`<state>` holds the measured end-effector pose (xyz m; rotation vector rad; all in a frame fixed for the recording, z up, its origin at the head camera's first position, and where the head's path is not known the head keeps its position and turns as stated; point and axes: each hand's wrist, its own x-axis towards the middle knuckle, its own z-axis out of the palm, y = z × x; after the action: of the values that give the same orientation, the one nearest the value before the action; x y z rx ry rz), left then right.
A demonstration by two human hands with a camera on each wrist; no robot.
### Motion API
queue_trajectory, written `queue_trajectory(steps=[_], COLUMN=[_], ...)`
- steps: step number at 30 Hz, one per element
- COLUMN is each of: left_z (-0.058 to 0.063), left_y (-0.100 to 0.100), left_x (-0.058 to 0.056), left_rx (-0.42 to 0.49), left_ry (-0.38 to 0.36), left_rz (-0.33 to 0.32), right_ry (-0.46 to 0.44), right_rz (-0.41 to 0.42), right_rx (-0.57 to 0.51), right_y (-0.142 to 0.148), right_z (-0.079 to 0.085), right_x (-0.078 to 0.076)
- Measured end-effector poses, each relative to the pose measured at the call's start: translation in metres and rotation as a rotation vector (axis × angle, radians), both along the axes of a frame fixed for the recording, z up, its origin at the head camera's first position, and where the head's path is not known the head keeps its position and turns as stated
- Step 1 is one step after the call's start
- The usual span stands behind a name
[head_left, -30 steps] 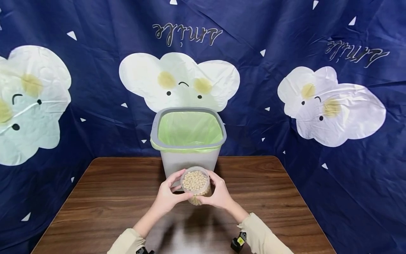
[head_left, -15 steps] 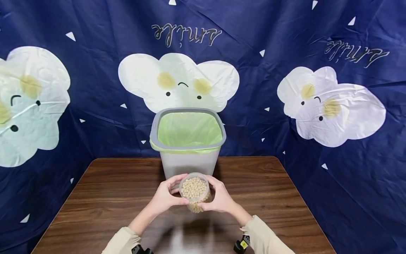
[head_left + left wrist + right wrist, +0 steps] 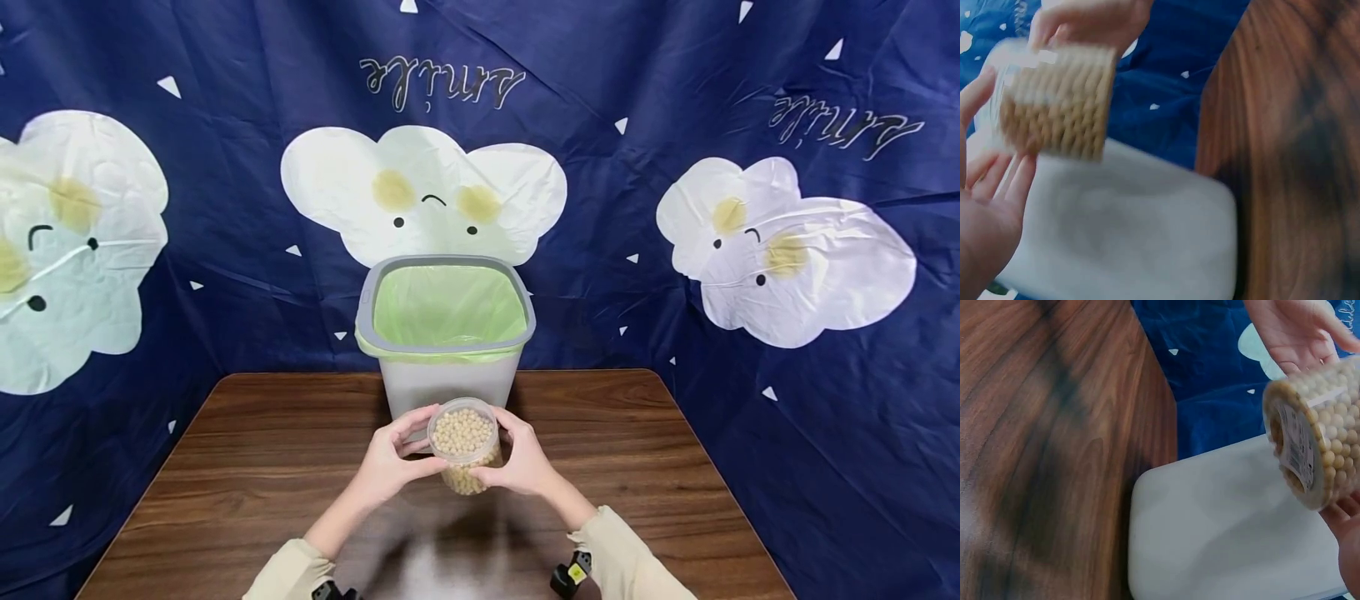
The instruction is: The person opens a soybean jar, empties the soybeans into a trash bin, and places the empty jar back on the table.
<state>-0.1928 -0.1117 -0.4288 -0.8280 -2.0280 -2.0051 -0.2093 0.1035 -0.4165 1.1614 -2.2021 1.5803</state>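
A clear plastic jar (image 3: 467, 475) full of small round beige beans is held above the table, in front of the bin. My left hand (image 3: 392, 460) grips its left side, thumb at the front and fingers behind. From the right, my right hand (image 3: 523, 462) grips it the same way. The left wrist view shows the jar (image 3: 1060, 109) from the side, somewhat blurred. A label (image 3: 1297, 447) with a barcode shows on the jar's base in the right wrist view. Whether a lid covers the top, I cannot tell.
Just behind the jar stands a light grey bin (image 3: 450, 379) with a darker grey rim and a green liner bag (image 3: 450, 308). It is on the brown wooden table (image 3: 285, 467). A dark blue cloth (image 3: 600, 50) with white clouds surrounds the table on three sides.
Both hands brought the jar slightly nearer to me, then moved it a little back toward the bin. The grip looks the same, and the bin has stayed put.
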Motion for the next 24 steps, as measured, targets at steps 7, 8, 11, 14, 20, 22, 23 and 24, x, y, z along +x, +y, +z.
queue_trajectory(steps=[7, 8, 11, 14, 20, 22, 23, 24], left_z=[0.007, 0.007, 0.005, 0.003, -0.001, 0.0, 0.0, 0.0], left_y=[-0.011, -0.01, -0.007, -0.002, 0.007, 0.005, 0.004, 0.002], left_x=[-0.003, -0.003, -0.001, 0.001, 0.004, 0.003, 0.002, 0.001], left_rx=[-0.012, -0.01, -0.005, 0.003, 0.012, 0.021, 0.032, 0.04], left_ry=[-0.009, -0.008, 0.0, 0.005, -0.014, -0.014, -0.019, -0.024], left_rz=[-0.17, -0.174, -0.124, -0.028, 0.086, 0.05, 0.019, -0.016], right_ry=[-0.059, -0.038, 0.033, 0.094, 0.106, 0.086, 0.073, 0.057], right_rz=[0.138, 0.138, 0.113, 0.054, -0.059, -0.067, -0.06, -0.046], right_rx=[0.044, 0.046, 0.033, 0.021, 0.026, 0.027, 0.022, 0.017], right_y=[0.001, 0.0, -0.001, -0.003, -0.006, -0.005, -0.004, -0.004], right_z=[0.022, 0.023, 0.021, 0.019, 0.013, 0.012, 0.012, 0.012], right_x=[0.012, 0.012, 0.012, 0.012, 0.011, 0.011, 0.01, 0.01])
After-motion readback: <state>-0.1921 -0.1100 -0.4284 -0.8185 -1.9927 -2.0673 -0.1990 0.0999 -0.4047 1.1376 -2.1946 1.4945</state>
